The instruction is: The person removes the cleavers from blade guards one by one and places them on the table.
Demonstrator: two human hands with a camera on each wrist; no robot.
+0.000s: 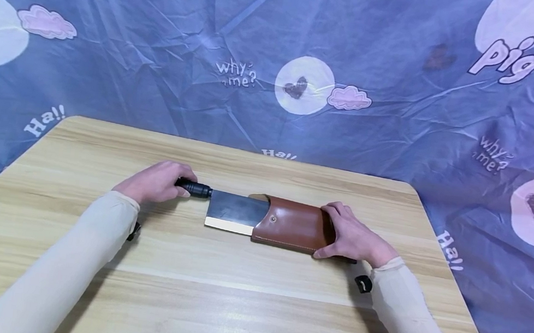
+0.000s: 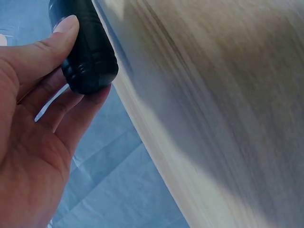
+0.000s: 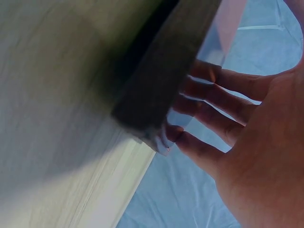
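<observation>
In the head view, a cleaver with a dark blade, a pale bright edge and a black handle lies partly inside a brown leather sheath. The sheath covers the blade's right part; its left part shows. My left hand pinches the handle's end between thumb and fingers, as the left wrist view also shows at the handle butt. At the sheath's right end, my right hand spans it, thumb at the near edge and fingers at the far edge. Dark and close, the sheath's end hides the fingertips' far side in the right wrist view.
A light wood table with rounded far corners lies under everything. Behind it and at the sides hangs a blue printed cloth with creases. Small black pieces sit at both wrists near the sleeves.
</observation>
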